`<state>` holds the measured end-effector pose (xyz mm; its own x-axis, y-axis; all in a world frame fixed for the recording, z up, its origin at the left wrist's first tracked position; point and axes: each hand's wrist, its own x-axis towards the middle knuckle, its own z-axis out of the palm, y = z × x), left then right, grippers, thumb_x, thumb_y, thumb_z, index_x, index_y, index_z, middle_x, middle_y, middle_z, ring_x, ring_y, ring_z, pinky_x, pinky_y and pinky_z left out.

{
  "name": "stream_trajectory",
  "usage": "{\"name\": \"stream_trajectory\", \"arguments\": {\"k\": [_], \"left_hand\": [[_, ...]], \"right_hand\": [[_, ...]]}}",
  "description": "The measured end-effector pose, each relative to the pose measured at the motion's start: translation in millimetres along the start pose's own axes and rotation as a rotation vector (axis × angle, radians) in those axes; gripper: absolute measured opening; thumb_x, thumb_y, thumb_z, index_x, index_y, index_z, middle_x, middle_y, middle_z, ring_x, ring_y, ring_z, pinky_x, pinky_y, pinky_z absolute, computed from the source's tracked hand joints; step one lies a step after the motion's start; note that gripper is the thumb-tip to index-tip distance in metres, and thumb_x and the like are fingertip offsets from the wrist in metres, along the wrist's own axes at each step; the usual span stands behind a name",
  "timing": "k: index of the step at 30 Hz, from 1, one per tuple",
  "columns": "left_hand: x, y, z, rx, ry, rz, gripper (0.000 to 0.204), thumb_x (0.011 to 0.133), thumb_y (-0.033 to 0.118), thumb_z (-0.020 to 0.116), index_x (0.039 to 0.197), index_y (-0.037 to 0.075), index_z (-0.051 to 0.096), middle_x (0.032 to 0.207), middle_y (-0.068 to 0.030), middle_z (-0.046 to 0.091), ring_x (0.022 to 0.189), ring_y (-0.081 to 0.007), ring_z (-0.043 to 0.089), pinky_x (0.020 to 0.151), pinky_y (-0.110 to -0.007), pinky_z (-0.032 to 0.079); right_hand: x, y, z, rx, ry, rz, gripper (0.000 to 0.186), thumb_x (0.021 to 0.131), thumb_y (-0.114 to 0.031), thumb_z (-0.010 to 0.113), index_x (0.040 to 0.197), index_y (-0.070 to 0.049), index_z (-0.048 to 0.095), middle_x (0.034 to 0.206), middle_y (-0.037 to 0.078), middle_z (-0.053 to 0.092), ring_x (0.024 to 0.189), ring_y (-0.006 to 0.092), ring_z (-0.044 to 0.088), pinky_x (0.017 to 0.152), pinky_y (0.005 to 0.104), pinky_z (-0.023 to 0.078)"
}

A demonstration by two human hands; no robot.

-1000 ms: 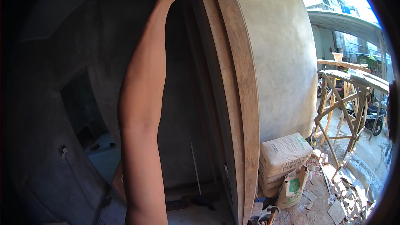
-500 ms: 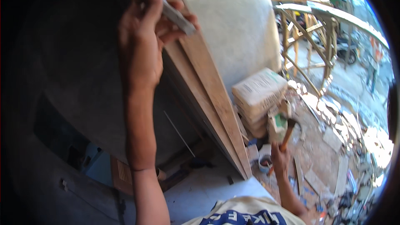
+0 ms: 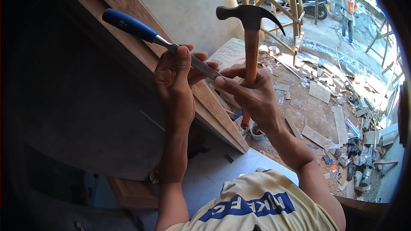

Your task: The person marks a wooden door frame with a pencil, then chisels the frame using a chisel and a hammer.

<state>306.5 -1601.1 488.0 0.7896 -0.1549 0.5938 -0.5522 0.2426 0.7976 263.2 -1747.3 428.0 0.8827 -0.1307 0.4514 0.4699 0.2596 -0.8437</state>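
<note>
So, head view: only angle there is. Left hand (image 3: 175, 75) and right hand (image 3: 257, 94) are up close together, with a chisel (image 3: 162, 41) bridging the gap.
Chisel axis: slants from the blue handle (image 3: 130, 25) at upper left down to the blade tip at the right hand. It's out over the left fingers, handle end well away from either palm.
Left grip: thumb and fingers pinched around the metal blade, roughly mid-tool, so this hand's nearer the handle.
Right grip: wrapped round the hammer (image 3: 251, 47), while thumb and forefinger sit right at the blade tip; looks like touching, honestly hard to swear to it.
Hammer pose: near upright, head on top, claw pointing right. That head is well apart from the blue handle, which lies off to its left.
Wood frame (image 3: 209, 105): runs diagonally behind the left hand; can't tell if anything touches it.
Floor side: bucket (image 3: 257, 132) just below the right wrist, cement sack (image 3: 231, 53) behind the hands, rubble (image 3: 319, 92) spread further right.
</note>
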Motion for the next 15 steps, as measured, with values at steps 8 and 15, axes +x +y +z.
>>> {"name": "stream_trajectory", "arguments": {"k": [8, 15], "left_hand": [[1, 6, -13, -0.113, 0.029, -0.062, 0.032, 0.103, 0.026, 0.057, 0.113, -0.005, 0.057, 0.093, -0.0176, 0.067, 0.076, -0.0285, 0.075, 0.068, -0.033, 0.065], [-3, 12, -12, -0.099, 0.016, -0.062, 0.032, 0.103, 0.026, 0.056, 0.113, -0.005, 0.056, 0.094, -0.0187, 0.067, 0.077, -0.0292, 0.075, 0.068, -0.033, 0.065]], "right_hand": [[-11, 18, -4, 0.090, 0.122, 0.015, 0.028, 0.092, -0.026, 0.075, 0.097, 0.001, 0.074, 0.070, -0.005, 0.059, 0.054, 0.0007, 0.045, 0.046, 0.0203, 0.030], [-10, 4, 11, 0.082, 0.075, 0.003, 0.029, 0.090, -0.026, 0.078, 0.098, 0.001, 0.074, 0.074, -0.002, 0.064, 0.065, 0.0036, 0.055, 0.056, 0.0209, 0.041]]}}
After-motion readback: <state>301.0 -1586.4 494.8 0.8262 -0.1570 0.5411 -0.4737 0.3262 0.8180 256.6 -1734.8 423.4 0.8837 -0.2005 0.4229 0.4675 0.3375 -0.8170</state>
